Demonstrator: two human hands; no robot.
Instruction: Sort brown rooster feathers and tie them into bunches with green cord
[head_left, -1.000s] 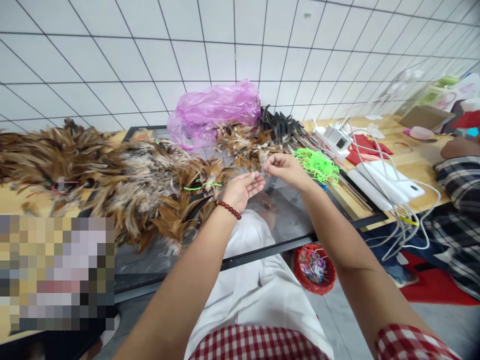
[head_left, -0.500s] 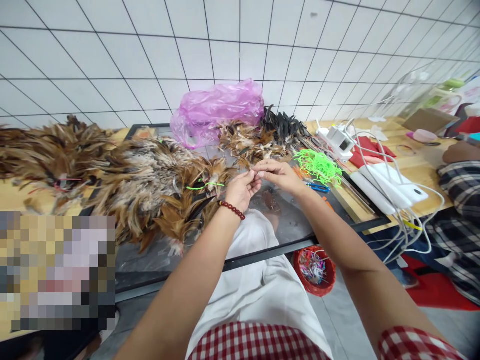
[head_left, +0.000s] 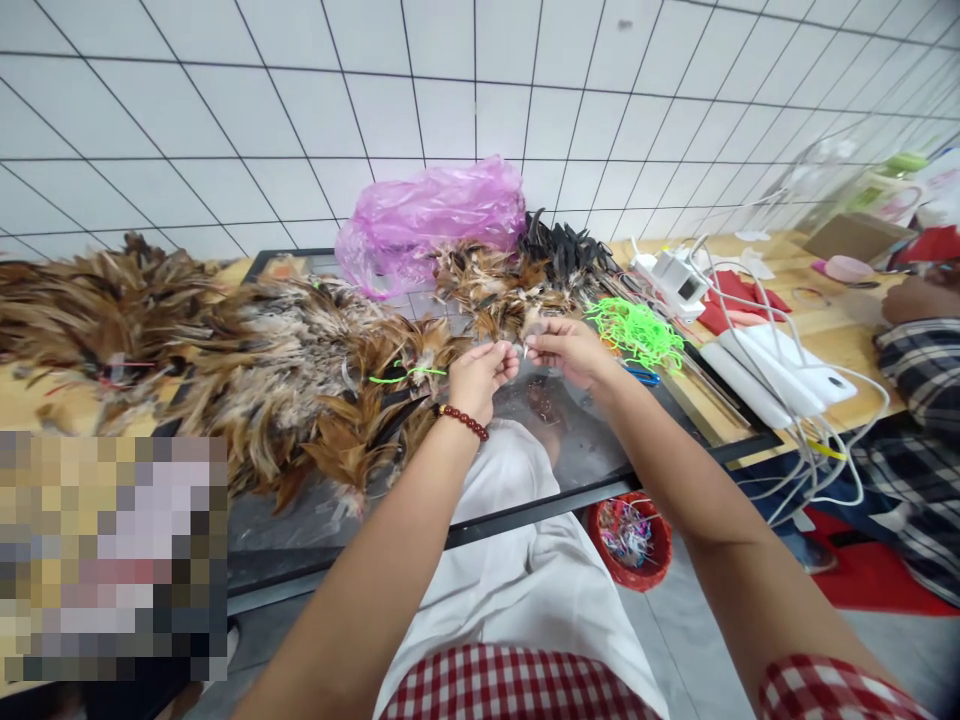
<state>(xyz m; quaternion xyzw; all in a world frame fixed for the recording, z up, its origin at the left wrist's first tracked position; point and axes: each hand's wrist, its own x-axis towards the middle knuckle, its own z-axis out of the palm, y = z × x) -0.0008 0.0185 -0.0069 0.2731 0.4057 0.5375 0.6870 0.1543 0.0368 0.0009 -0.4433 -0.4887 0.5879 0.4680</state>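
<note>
Over the dark tray (head_left: 600, 450), my left hand (head_left: 480, 380) is closed, its thumb and fingers pinched together. My right hand (head_left: 566, 350) pinches too, a short way to the right. A small pale bit shows at its fingertips, too tiny to name; whatever the left fingers hold is hidden. Beside my left hand lies a feather bundle tied with green string (head_left: 409, 373). Brown and grey feathers (head_left: 292, 350) are heaped further left. Just behind my hands sit more brown feathers (head_left: 499, 280) and black feathers (head_left: 566, 245).
A pink plastic bag (head_left: 435, 220) rests against the tiled wall. Bright green string (head_left: 637, 330) lies right of my hands, near blue-handled scissors or snips (head_left: 643, 375). White power adapters and cables (head_left: 679, 280) follow. A red basket (head_left: 652, 570) stands below. A person's checked sleeve (head_left: 919, 370) is at right.
My hands were touching at the fingertips and have now drawn slightly apart, the right one moving rightward. Its fingers have curled from outstretched into a pinch.
</note>
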